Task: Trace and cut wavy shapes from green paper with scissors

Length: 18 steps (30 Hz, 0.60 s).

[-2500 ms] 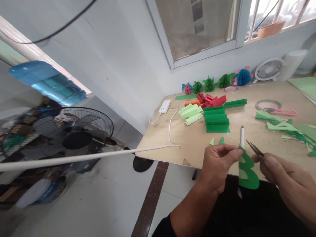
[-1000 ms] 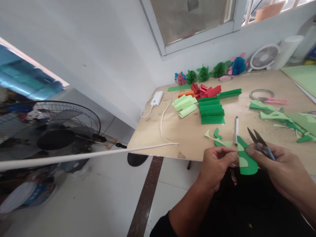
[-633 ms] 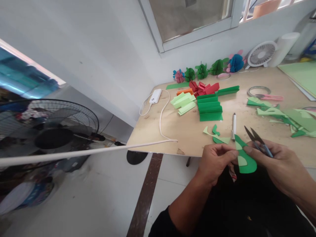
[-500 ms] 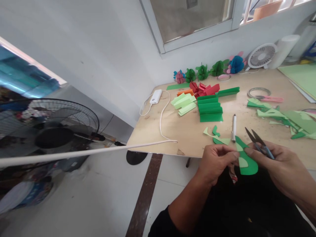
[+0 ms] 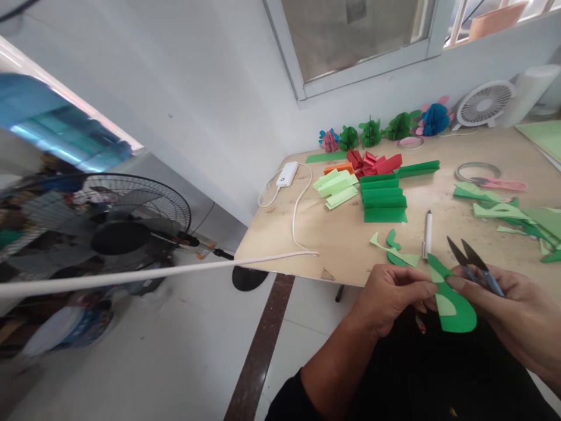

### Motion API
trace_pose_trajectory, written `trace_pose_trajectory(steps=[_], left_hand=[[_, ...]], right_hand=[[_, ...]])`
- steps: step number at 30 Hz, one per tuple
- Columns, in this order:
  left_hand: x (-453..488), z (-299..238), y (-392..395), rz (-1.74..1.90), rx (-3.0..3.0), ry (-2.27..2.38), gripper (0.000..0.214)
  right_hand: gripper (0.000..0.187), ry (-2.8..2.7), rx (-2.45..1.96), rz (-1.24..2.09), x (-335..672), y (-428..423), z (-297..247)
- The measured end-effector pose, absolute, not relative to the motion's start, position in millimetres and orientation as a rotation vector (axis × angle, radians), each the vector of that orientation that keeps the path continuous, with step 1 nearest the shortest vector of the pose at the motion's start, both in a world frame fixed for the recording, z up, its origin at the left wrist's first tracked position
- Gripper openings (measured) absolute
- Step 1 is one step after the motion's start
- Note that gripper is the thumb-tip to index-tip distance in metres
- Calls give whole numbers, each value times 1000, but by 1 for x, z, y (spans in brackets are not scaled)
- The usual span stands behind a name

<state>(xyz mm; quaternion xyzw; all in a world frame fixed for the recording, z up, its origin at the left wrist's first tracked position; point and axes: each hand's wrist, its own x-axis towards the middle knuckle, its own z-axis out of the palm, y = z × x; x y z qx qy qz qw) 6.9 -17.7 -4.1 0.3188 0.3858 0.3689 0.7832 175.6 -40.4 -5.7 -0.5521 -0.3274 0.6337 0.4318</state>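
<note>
My left hand (image 5: pixel 390 295) pinches the left edge of a curved dark green paper cutout (image 5: pixel 461 313) between thumb and fingers. A smaller light green paper piece (image 5: pixel 446 305) lies against that cutout. The thumb of my right hand (image 5: pixel 512 301) presses on the cutout's right side. Scissors (image 5: pixel 475 256) rest in the same hand, blades parted and pointing up and away from the paper. Just beyond my hands, a white pen (image 5: pixel 428 231) and a few green paper scraps (image 5: pixel 405 257) lie on the wooden table (image 5: pixel 272 234).
Pleated green paper (image 5: pixel 384 202), light green folds (image 5: pixel 336 186) and red folds (image 5: pixel 377 164) lie mid-table. Paper flowers (image 5: pixel 371 133) and a small white fan (image 5: pixel 486 104) line the wall. Offcuts (image 5: pixel 521 216) spread rightward. A white cable (image 5: pixel 175 275) crosses leftward, near a floor fan (image 5: pixel 120 237).
The view has shifted slightly, so the table, hands and paper appear a little further right and lower. Both hands keep the same hold on the cutout and the scissors.
</note>
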Motion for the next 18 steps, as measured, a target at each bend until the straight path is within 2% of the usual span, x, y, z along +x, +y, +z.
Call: trace_pose_trajectory(steps=[18], left_hand=[[-1,-11,-7,808,732,863,43]], right_hand=[[36,-818,-1517,1550,169,-22,-5]])
